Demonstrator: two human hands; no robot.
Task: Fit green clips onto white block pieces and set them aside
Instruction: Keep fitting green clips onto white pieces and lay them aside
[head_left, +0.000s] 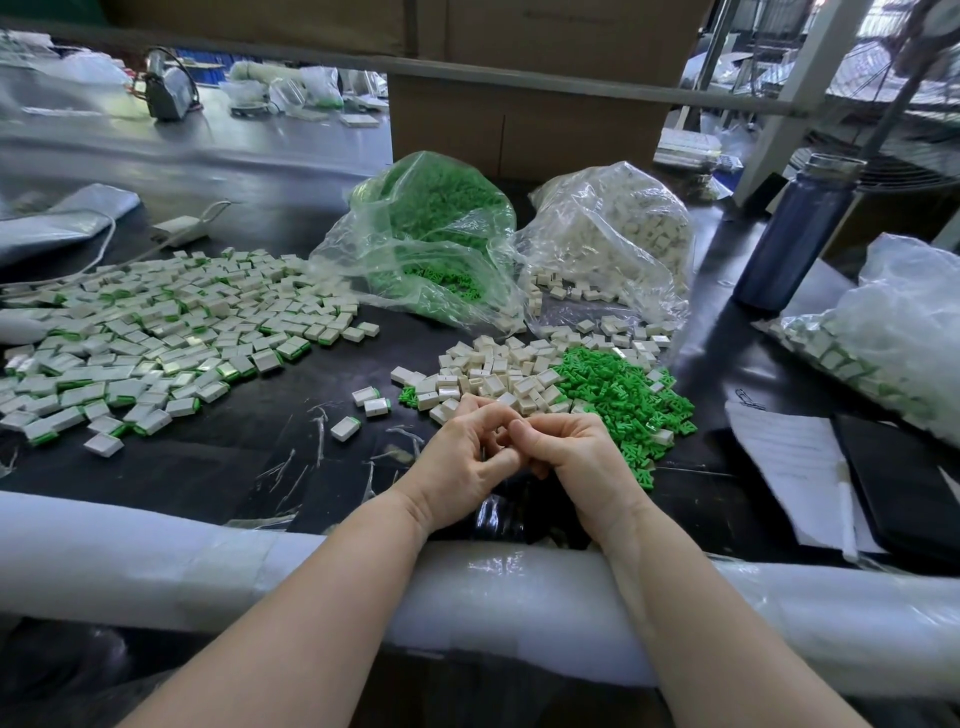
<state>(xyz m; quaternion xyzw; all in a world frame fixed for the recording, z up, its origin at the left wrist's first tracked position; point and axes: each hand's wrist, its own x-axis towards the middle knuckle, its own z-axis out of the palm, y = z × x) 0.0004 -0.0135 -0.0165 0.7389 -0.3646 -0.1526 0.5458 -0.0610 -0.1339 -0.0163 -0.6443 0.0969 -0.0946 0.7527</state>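
Note:
My left hand (467, 457) and my right hand (566, 452) meet at the middle of the black table, fingers curled inward against each other. What they pinch between them is hidden by the fingers. Just beyond them lies a heap of loose white blocks (498, 374), and to its right a heap of loose green clips (623, 400). A wide spread of white blocks with green clips fitted (156, 332) covers the left of the table. Three fitted pieces (371, 402) lie apart, left of my hands.
A clear bag of green clips (431, 234) and a clear bag of white blocks (613, 244) stand behind the heaps. A dark blue bottle (800, 234) stands at the right, with papers (795, 467) and another filled bag (893, 332). A white padded roll (156, 561) lines the near edge.

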